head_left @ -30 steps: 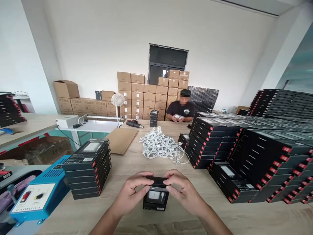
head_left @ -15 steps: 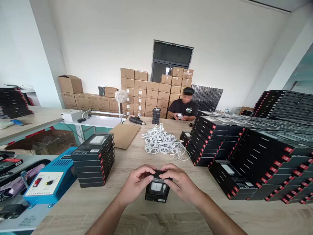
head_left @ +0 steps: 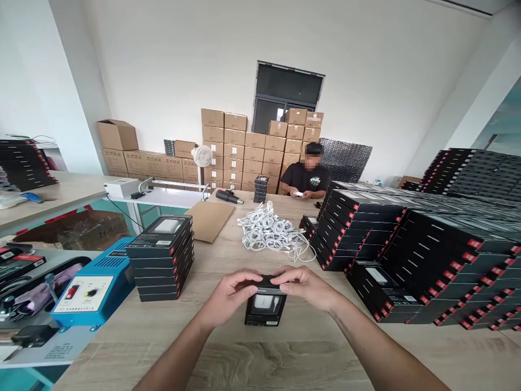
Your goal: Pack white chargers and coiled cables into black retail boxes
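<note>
A small black retail box [head_left: 265,310] stands upright on the wooden table in front of me. Its clear front window shows a white charger and a cable end. My left hand [head_left: 234,293] grips the box's upper left edge, thumb at the front and fingers over the top. At the upper right edge, my right hand [head_left: 303,288] holds it the same way, with bent fingers pressed on the top. The fingers partly hide the top flap, so I cannot tell whether it is fully closed. Just beyond the box lies a tangled pile of white cables [head_left: 268,228].
Stacked black boxes [head_left: 163,260] stand at left beside a blue machine [head_left: 91,293]. Larger box stacks [head_left: 439,260] fill the right side. Behind are a cardboard sheet [head_left: 211,220], a heat gun [head_left: 229,196] and a short box stack [head_left: 261,190]. A co-worker [head_left: 307,176] sits across the table.
Both hands remain on the box top, with the right fingers drawn slightly closer together. The view has shifted a little. The co-worker's hands hold their white item at a different angle.
</note>
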Demonstrator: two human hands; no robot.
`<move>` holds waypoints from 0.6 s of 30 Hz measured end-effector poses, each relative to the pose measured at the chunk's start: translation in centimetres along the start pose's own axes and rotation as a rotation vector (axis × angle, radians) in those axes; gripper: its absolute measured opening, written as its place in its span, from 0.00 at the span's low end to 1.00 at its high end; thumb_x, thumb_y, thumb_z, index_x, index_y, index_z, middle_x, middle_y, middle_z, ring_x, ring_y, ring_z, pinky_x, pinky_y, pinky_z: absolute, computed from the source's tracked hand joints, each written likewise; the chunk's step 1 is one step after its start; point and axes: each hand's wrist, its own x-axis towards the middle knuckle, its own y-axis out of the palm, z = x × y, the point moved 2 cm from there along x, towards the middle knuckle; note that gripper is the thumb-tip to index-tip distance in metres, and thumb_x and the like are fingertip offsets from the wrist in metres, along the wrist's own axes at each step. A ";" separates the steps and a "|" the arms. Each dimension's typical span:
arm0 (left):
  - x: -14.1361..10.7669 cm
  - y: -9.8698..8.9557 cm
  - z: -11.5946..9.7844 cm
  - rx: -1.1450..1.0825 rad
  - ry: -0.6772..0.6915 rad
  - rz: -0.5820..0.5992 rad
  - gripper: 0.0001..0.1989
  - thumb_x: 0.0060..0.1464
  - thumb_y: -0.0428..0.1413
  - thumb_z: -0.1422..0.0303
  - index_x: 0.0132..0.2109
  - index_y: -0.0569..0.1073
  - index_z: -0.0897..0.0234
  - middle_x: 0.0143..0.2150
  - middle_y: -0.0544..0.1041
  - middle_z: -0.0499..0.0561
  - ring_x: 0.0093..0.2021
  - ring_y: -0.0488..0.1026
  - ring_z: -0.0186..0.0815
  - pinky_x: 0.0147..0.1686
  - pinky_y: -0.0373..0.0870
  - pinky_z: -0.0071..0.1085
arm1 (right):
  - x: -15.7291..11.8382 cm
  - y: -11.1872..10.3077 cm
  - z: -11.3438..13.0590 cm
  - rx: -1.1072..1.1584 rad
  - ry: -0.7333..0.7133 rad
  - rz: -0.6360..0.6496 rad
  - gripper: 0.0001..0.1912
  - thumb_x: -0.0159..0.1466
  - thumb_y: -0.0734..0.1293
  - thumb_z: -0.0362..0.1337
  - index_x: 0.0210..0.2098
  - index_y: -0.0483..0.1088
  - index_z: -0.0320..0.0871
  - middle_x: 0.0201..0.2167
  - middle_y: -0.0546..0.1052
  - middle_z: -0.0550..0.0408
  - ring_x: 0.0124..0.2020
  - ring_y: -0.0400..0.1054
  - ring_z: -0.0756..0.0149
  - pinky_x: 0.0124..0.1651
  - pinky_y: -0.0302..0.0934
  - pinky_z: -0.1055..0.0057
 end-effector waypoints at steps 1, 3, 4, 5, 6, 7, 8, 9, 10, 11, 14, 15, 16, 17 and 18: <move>0.0 0.0 -0.1 -0.003 -0.002 -0.001 0.12 0.58 0.59 0.61 0.46 0.79 0.62 0.47 0.81 0.54 0.47 0.76 0.40 0.50 0.72 0.36 | 0.0 0.0 0.1 0.004 0.008 -0.003 0.15 0.60 0.73 0.48 0.44 0.81 0.51 0.48 0.78 0.53 0.50 0.72 0.58 0.56 0.64 0.58; 0.0 0.1 -0.3 -0.013 -0.011 -0.006 0.12 0.58 0.59 0.60 0.44 0.80 0.62 0.46 0.81 0.54 0.47 0.77 0.40 0.49 0.73 0.37 | -0.4 0.2 0.1 -0.001 0.005 0.002 0.15 0.61 0.72 0.48 0.45 0.80 0.51 0.50 0.77 0.53 0.51 0.72 0.57 0.57 0.64 0.57; 0.0 0.0 -0.2 -0.017 -0.016 -0.010 0.12 0.58 0.59 0.60 0.44 0.80 0.62 0.46 0.81 0.54 0.47 0.77 0.41 0.50 0.73 0.37 | -0.6 0.4 0.1 -0.013 -0.007 0.011 0.15 0.62 0.71 0.48 0.46 0.80 0.51 0.51 0.77 0.52 0.52 0.72 0.57 0.58 0.63 0.57; -0.1 0.0 -0.1 -0.018 -0.020 -0.016 0.12 0.58 0.59 0.60 0.43 0.80 0.61 0.47 0.81 0.55 0.48 0.77 0.41 0.50 0.73 0.37 | -1.0 0.6 0.0 -0.023 -0.030 0.020 0.15 0.63 0.70 0.48 0.47 0.80 0.52 0.52 0.77 0.53 0.53 0.71 0.57 0.58 0.63 0.56; -0.1 0.0 0.1 -0.017 -0.026 -0.025 0.12 0.58 0.59 0.60 0.43 0.80 0.61 0.48 0.81 0.55 0.49 0.77 0.42 0.51 0.72 0.38 | -1.3 0.9 -0.2 -0.035 -0.059 0.027 0.15 0.64 0.70 0.47 0.48 0.79 0.53 0.53 0.76 0.53 0.54 0.71 0.57 0.60 0.62 0.55; -0.2 0.1 0.4 -0.016 -0.033 -0.036 0.12 0.58 0.59 0.60 0.43 0.80 0.61 0.48 0.81 0.55 0.50 0.76 0.42 0.52 0.72 0.38 | -1.6 1.2 -0.4 -0.053 -0.091 0.028 0.16 0.64 0.70 0.47 0.50 0.78 0.53 0.54 0.76 0.53 0.55 0.70 0.56 0.61 0.61 0.55; -0.3 0.3 0.8 -0.019 -0.039 -0.051 0.12 0.58 0.59 0.60 0.45 0.80 0.61 0.49 0.81 0.55 0.51 0.76 0.43 0.53 0.72 0.39 | -1.9 1.4 -0.8 -0.079 -0.118 0.018 0.17 0.64 0.70 0.46 0.52 0.77 0.54 0.55 0.76 0.53 0.57 0.69 0.56 0.62 0.60 0.54; -0.5 0.5 1.3 -0.029 -0.044 -0.074 0.14 0.58 0.58 0.60 0.48 0.79 0.61 0.51 0.80 0.56 0.52 0.76 0.43 0.54 0.72 0.40 | -2.1 1.6 -1.2 -0.109 -0.136 -0.013 0.18 0.65 0.70 0.46 0.53 0.76 0.54 0.55 0.76 0.52 0.57 0.69 0.56 0.63 0.59 0.54; -0.7 0.9 1.7 -0.040 -0.047 -0.109 0.17 0.58 0.57 0.60 0.53 0.76 0.60 0.54 0.79 0.57 0.54 0.75 0.44 0.55 0.71 0.41 | -2.1 1.7 -1.7 -0.131 -0.142 -0.065 0.18 0.65 0.69 0.46 0.54 0.75 0.54 0.55 0.76 0.52 0.58 0.68 0.56 0.63 0.59 0.54; -0.9 1.3 2.2 -0.045 -0.050 -0.157 0.21 0.59 0.57 0.61 0.58 0.72 0.59 0.57 0.76 0.58 0.56 0.74 0.44 0.57 0.70 0.43 | -2.1 1.7 -2.3 -0.132 -0.139 -0.136 0.19 0.65 0.69 0.46 0.55 0.75 0.54 0.55 0.76 0.51 0.57 0.69 0.55 0.62 0.59 0.54; -2.1 3.0 3.2 0.076 -0.071 -0.315 0.33 0.57 0.57 0.63 0.68 0.59 0.56 0.68 0.64 0.61 0.66 0.64 0.47 0.62 0.64 0.48 | -1.5 1.1 -3.9 0.069 -0.080 -0.365 0.23 0.62 0.70 0.51 0.55 0.74 0.52 0.54 0.77 0.49 0.53 0.72 0.53 0.55 0.66 0.54; -2.6 3.5 3.4 0.171 -0.081 -0.341 0.37 0.54 0.60 0.65 0.69 0.57 0.55 0.70 0.59 0.61 0.68 0.60 0.50 0.64 0.62 0.50 | -1.2 0.9 -4.2 0.170 -0.054 -0.420 0.26 0.61 0.72 0.52 0.56 0.74 0.51 0.53 0.78 0.48 0.50 0.73 0.53 0.52 0.68 0.54; -3.2 4.0 3.5 0.277 -0.084 -0.343 0.42 0.49 0.64 0.67 0.69 0.57 0.54 0.72 0.55 0.60 0.70 0.57 0.52 0.65 0.60 0.52 | -1.0 0.7 -4.5 0.259 -0.029 -0.457 0.28 0.59 0.73 0.52 0.56 0.73 0.51 0.52 0.78 0.48 0.48 0.74 0.54 0.49 0.69 0.55; -3.7 4.4 3.4 0.378 -0.076 -0.329 0.47 0.44 0.66 0.70 0.70 0.56 0.53 0.73 0.52 0.59 0.70 0.55 0.55 0.65 0.59 0.53 | -0.8 0.5 -4.6 0.328 -0.008 -0.482 0.29 0.58 0.74 0.52 0.56 0.73 0.51 0.50 0.79 0.48 0.45 0.74 0.55 0.46 0.70 0.56; -4.2 4.8 3.3 0.469 -0.055 -0.310 0.51 0.39 0.68 0.72 0.70 0.56 0.52 0.74 0.50 0.59 0.70 0.54 0.57 0.64 0.60 0.54 | -0.6 0.4 -4.6 0.378 0.006 -0.497 0.29 0.57 0.75 0.52 0.56 0.73 0.50 0.48 0.80 0.49 0.43 0.74 0.56 0.45 0.70 0.57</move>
